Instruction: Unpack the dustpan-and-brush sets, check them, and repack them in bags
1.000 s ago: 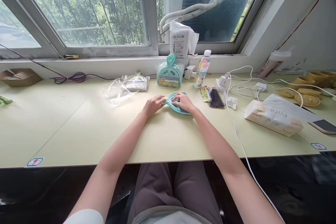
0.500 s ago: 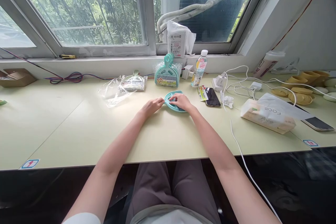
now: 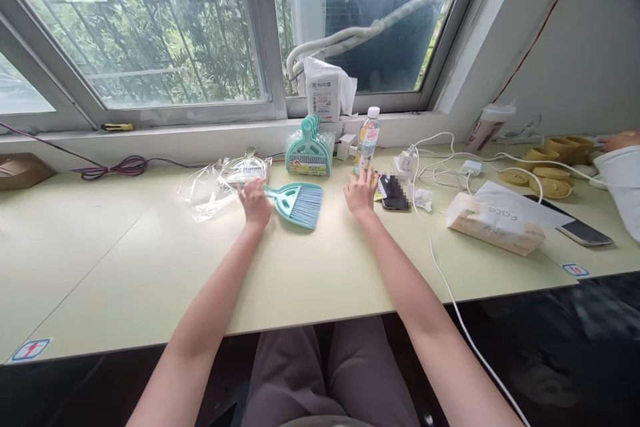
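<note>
Teal plastic forms the mini dustpan-and-brush set [image 3: 301, 205], which lies on the pale yellow tabletop [image 3: 165, 267] between the two hands, grey-blue bristles facing up, handle pointing left; it looks light, its shell stiff and rather smooth, its bristles soft and easily splayed, so the narrow handle seems the surest hold, with the pan's rim as a second; the left hand [image 3: 255, 203] appears to have its fingers closed on the handle's end, though blur hides the exact pinch; the right hand [image 3: 360, 199] is apart from the set, loosely part-open with nothing visible in its grasp, just beside one printed card [image 3: 379, 188]; whether its fingertips touch that card I cannot tell.

Outward, by count: one unwrapped set; one bagged set [image 3: 247, 168], apparently the same kind, beside one crumpled clear bag [image 3: 207, 195]; one upright stack of wrapped sets [image 3: 309, 155] near the wall, several handles overlapping too closely to count; one drink bottle [image 3: 369, 139] behind the right fingers; one black phone [image 3: 393, 200]; one tissue pack [image 3: 495, 223]; one lidded cup [image 3: 487, 130]; one cardboard box [image 3: 23, 172]; several bunched tan cups [image 3: 543, 157]; one co-worker's hand [image 3: 623, 141] at the right edge.
</note>
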Tool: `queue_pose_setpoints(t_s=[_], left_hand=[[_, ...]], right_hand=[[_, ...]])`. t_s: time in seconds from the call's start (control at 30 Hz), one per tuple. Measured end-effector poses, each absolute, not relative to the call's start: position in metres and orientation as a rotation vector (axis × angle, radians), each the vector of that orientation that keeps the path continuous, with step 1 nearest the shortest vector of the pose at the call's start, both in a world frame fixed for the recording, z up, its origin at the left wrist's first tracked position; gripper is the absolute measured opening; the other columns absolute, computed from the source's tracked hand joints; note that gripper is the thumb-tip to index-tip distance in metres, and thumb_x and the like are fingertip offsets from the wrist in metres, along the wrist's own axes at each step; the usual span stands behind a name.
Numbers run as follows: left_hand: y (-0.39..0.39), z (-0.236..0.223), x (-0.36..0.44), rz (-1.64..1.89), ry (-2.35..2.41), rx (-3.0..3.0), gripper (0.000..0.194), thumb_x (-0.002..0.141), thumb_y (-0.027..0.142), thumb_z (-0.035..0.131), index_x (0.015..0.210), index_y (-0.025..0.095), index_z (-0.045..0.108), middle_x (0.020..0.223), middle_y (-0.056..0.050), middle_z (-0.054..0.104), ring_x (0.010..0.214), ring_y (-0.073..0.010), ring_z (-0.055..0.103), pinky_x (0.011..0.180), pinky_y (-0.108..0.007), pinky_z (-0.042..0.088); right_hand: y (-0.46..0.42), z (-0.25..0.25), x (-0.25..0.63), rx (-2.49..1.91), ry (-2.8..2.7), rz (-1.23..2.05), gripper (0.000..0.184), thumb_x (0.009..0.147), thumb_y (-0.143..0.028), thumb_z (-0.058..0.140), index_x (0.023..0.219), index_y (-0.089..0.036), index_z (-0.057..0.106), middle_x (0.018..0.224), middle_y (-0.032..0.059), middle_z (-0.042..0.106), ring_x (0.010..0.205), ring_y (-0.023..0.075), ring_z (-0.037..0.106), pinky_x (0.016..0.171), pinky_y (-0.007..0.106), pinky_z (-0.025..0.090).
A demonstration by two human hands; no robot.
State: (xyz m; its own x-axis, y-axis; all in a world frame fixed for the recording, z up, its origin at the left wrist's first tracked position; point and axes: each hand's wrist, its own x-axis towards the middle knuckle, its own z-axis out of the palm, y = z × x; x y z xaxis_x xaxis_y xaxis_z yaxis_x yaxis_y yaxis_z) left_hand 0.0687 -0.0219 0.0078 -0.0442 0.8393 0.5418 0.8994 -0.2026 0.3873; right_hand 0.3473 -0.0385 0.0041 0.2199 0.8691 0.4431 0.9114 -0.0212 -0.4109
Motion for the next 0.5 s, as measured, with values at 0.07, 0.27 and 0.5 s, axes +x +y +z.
queue_pose_setpoints(t_s=[0.07, 0.27, 0.5], left_hand=[[-0.016, 0.009, 0.065, -1.205, -2.285, -1.860, 0.060, 0.082, 0.016, 0.043, 0.142, 0.009, 0.037, 0.142, -0.022, 0.042, 0.139, -0.0353, 0.029, 0.115, -0.060, 0.005], [-0.004, 0.003, 0.057, -1.287, -2.467, -2.106, 0.085, 0.078, 0.027, 0.056, 0.151, 0.009, 0.015, 0.156, -0.022, 0.021, 0.146, -0.0322, 0.014, 0.118, -0.052, 0.005], [-0.001, -0.002, 0.056, -1.654, -2.465, -1.922, 0.101, 0.075, 0.031, 0.066, 0.150, 0.003, 0.004, 0.158, -0.023, 0.008, 0.148, -0.0289, 0.005, 0.120, -0.039, 0.009]], right_hand=[[-0.036, -0.003, 0.353, -2.121, -1.595, -0.095, 0.055, 0.092, -0.033, 0.043, 0.142, -0.008, 0.042, 0.156, 0.0217, 0.022, 0.145, 0.0401, 0.008, 0.112, 0.062, 0.008], [-0.029, -0.018, 0.351, -1.978, -1.876, 0.295, 0.051, 0.093, -0.041, 0.042, 0.137, -0.016, 0.050, 0.153, 0.0142, 0.034, 0.144, 0.0318, 0.024, 0.116, 0.047, 0.016], [-0.033, -0.007, 0.339, -1.705, -1.717, 0.199, 0.042, 0.096, -0.043, 0.035, 0.115, -0.021, 0.066, 0.130, 0.0097, 0.060, 0.120, 0.0249, 0.050, 0.103, 0.042, 0.036]])
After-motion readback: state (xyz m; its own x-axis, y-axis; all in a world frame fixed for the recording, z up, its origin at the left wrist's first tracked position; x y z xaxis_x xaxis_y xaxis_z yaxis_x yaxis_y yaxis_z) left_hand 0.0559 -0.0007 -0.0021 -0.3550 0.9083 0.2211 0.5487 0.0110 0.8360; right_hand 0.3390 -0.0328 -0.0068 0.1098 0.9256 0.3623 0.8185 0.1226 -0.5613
